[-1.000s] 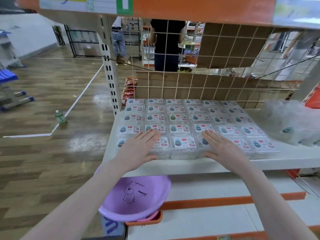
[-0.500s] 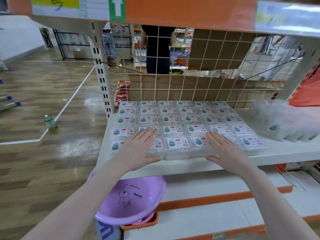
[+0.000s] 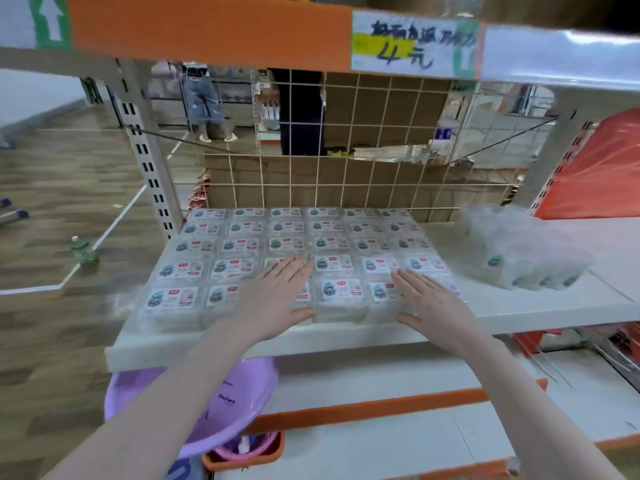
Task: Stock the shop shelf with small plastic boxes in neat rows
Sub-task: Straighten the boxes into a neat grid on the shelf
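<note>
Several small clear plastic boxes (image 3: 341, 294) with white labels lie in tidy rows on the white shop shelf (image 3: 519, 310), filling its left half back to the wire grid. My left hand (image 3: 277, 299) lies flat with straight fingers on the front boxes left of centre. My right hand (image 3: 433, 303) lies flat on the front boxes at the block's right end, thumb against the front edge. Neither hand grips a box.
A clear plastic bag of more boxes (image 3: 523, 252) lies on the shelf to the right. A purple basin (image 3: 221, 407) sits below the shelf edge. The wire grid back (image 3: 346, 150) and an orange shelf rail (image 3: 207, 29) bound the space. People stand behind the rack.
Both hands have shifted to the right along the front row while staying flat on the boxes. The camera view has swung rightward and tilted up a little.
</note>
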Tool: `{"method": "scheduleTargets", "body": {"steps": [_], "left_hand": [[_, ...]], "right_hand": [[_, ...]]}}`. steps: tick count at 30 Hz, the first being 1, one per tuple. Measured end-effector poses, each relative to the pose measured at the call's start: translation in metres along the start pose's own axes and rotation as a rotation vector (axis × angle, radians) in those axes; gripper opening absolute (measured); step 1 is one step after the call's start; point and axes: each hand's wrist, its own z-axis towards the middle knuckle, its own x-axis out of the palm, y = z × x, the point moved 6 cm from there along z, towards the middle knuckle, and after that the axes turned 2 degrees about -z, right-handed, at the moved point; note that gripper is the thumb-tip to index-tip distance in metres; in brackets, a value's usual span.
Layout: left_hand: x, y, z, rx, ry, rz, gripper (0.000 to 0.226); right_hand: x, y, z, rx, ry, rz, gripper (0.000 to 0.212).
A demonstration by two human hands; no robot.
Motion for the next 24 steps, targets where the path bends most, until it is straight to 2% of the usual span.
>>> {"method": "scheduleTargets", "body": {"steps": [8,11,16,24], "left_hand": [[0.017,-0.021,0.008,-0.142,0.138,0.101,0.076],[0.017,-0.021,0.009,-0.171,0.178,0.105,0.076],[0.014,-0.030,0.008,-0.209,0.181,0.091,0.081],[0.017,-0.040,0.016,-0.149,0.165,0.063,0.083]], "right_hand": [[0.010,-0.007,0.022,-0.260,-0.080,-0.135,0.073],[0.005,-0.005,0.023,-0.279,-0.138,-0.097,0.076],[0.012,-0.017,0.022,-0.338,-0.102,-0.034,0.079],[0.011,-0.072,-0.004,-0.337,-0.095,-0.053,0.086]]}}
